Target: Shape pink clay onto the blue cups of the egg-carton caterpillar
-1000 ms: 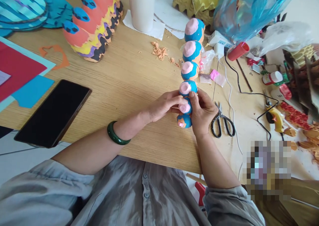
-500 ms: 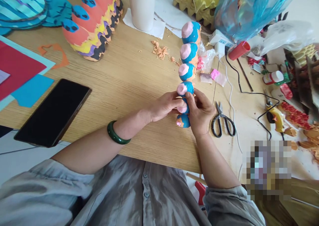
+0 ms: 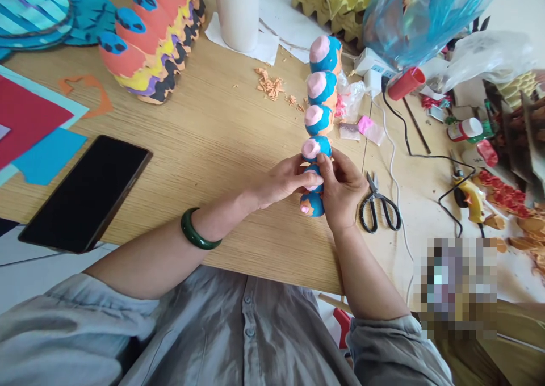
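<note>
On the wooden tabletop [image 3: 221, 125] I have a row of blue-and-pink painted balls [image 3: 318, 119] lying lengthwise, just left of the black-handled scissors [image 3: 378, 207]. My left hand [image 3: 281, 181] and right hand [image 3: 343, 190] both pinch its second-lowest ball [image 3: 313, 179], and my left fingers [image 3: 304, 177] have now closed further over its pink cap — a firm grip.

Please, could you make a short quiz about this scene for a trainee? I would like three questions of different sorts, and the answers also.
1. True or false: the green bangle is on the person's right arm.
2. Which lies nearest to the right hand? A) black phone B) black-handled scissors C) yellow glue gun
3. What colour are the tops of the humps on the painted row that the left hand and right hand touch?

Key: 1 false; 2 B; 3 pink.
</note>
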The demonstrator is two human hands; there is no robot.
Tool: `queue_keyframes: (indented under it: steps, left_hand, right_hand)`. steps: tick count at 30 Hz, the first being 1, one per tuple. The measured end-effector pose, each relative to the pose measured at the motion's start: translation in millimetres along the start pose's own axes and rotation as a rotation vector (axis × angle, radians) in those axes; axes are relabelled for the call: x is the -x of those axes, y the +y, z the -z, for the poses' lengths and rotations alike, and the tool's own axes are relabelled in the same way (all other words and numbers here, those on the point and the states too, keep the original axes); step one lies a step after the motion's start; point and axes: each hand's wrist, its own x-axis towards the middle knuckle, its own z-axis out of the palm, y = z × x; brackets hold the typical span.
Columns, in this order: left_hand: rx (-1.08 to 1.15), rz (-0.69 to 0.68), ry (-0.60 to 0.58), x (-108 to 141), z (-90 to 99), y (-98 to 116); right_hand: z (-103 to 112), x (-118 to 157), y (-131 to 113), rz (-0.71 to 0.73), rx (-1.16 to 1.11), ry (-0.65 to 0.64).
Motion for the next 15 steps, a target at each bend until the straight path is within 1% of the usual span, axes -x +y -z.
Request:
queue_keyframes:
  steps: [2,4,12,15]
  left_hand:
    - [-0.016,-0.026,0.011,-1.7,0.5,-3.0]
    - [-0.020,-0.040,-0.002,-3.5,1.9,-6.4]
    - [0.008,-0.041,-0.049,-6.5,7.9,-11.6]
    - [0.007,-0.047,-0.044,-6.6,9.0,-13.6]
  right_hand:
    - [0.1,0.1,0.6,-0.011,-0.016,-0.023]
    - [0.2,0.0,1.3,-0.028,-0.028,-0.031]
    - [-0.3,-1.6,3.7,-0.025,0.015,-0.020]
    - [-1.6,-2.2,6.0,-0.032,-0.002,-0.010]
